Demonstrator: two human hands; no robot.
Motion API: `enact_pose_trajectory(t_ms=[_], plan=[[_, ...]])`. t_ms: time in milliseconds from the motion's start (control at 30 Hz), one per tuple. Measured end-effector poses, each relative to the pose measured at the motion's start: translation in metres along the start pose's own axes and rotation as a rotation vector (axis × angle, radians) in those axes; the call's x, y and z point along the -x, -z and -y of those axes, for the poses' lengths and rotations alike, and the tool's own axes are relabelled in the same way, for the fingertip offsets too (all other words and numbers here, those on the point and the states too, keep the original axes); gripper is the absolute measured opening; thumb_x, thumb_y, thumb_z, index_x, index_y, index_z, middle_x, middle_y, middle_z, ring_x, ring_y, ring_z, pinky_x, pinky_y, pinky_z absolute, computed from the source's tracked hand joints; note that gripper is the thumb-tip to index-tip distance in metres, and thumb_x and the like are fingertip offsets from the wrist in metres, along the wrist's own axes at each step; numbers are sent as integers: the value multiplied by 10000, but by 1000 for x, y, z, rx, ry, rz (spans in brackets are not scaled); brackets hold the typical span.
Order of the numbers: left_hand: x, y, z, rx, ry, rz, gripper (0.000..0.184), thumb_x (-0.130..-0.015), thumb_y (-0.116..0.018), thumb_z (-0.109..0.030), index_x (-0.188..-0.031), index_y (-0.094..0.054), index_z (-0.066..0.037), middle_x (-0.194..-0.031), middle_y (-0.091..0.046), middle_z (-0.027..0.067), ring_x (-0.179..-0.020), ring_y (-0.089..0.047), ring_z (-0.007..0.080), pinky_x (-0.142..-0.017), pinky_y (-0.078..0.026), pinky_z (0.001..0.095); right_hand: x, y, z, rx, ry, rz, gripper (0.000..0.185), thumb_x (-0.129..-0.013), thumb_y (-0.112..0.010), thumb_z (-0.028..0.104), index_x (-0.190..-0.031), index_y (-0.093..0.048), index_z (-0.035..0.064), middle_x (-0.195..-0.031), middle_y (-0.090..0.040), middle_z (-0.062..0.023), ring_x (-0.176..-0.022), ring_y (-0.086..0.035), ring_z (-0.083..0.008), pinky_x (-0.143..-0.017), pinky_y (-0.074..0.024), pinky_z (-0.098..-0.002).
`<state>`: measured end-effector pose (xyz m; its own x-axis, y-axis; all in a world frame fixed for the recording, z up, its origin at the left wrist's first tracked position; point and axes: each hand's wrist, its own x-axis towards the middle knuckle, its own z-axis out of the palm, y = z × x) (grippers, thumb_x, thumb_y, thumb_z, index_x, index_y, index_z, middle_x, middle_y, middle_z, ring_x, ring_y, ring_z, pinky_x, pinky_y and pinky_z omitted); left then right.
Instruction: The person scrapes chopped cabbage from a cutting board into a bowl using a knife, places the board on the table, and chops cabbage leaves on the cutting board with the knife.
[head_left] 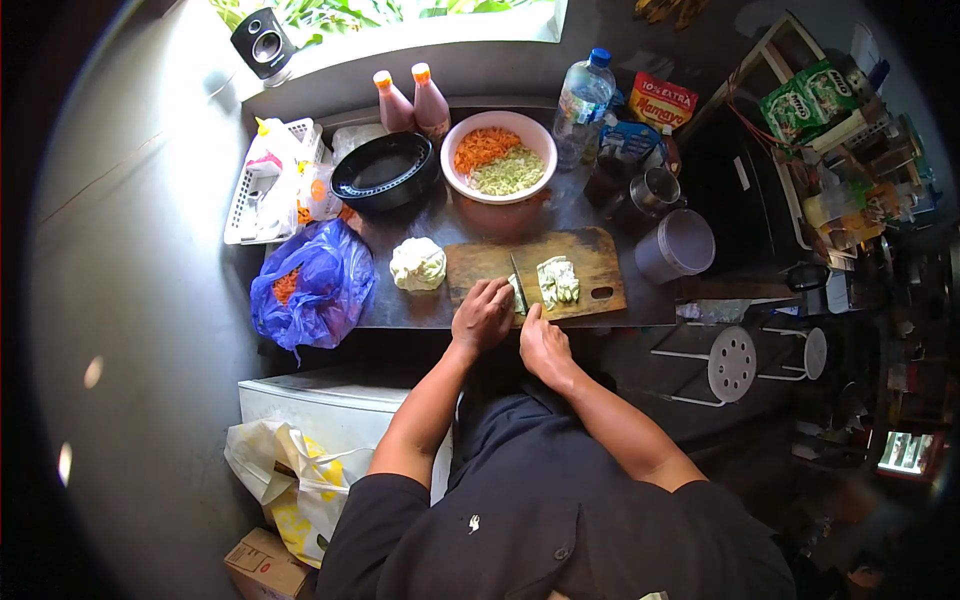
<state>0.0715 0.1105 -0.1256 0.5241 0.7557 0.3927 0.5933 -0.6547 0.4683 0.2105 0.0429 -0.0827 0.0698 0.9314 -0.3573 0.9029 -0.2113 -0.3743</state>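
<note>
My right hand [546, 346] is closed round the handle of a knife [518, 278], its dark blade standing across a wooden cutting board [480, 262]. Just left of the blade, the curled fingers of my left hand [484, 314] press on a small pale-green piece of cabbage [515, 294], mostly hidden by the fingers. A pile of cut cabbage [557, 283] lies on the board to the right of the knife. The rest of the cabbage head [418, 264] sits on the table, left of the board.
Behind the board stands a pink bowl [548, 170] of shredded orange and pale-green vegetables. A black basin [385, 175], two pink bottles [430, 105], a water bottle [585, 105] and a plastic tub [675, 246] surround it. A blue plastic bag [330, 285] lies left.
</note>
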Motion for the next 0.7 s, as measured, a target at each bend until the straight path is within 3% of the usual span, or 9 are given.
enact_pose_trajectory(t_ms=[267, 500, 567, 700], plan=[[0, -2, 4, -2, -7, 4, 330, -788, -693, -116, -1097, -631, -21, -1155, -644, 132, -1064, -598, 306, -956, -491, 376, 11, 4, 10, 17, -15, 183, 343, -853, -577, 22, -1117, -396, -102, -882, -676, -333, -882, -692, -472, -781, -574, -514], [-1, -4, 7, 16, -22, 13, 325, -782, -700, -124, -1081, -635, -16, -1146, -640, 133, -1061, -599, 303, -959, -490, 375, -12, -8, 6, 3, -29, 120, 307, -865, -567, 27, -1094, -394, -81, -909, -681, -324, -920, -687, -469, -809, -568, -514], [-2, -2, 6, 3, -45, 16, 334, -770, -704, -124, -1080, -636, -18, -1155, -636, 134, -1068, -594, 303, -956, -492, 376, -23, -9, 0, 37, 29, 30, 281, -875, -580, 26, -1076, -407, -67, -898, -695, -296, -888, -711, -427, -773, -588, -480], [-2, -3, 4, -25, -31, 14, 352, -760, -708, -125, -1089, -633, -23, -1164, -632, 132, -1075, -589, 303, -955, -493, 376, -8, 1, 7, 66, 18, 110, 272, -885, -569, 35, -1085, -409, -58, -898, -696, -294, -889, -714, -421, -778, -589, -474]])
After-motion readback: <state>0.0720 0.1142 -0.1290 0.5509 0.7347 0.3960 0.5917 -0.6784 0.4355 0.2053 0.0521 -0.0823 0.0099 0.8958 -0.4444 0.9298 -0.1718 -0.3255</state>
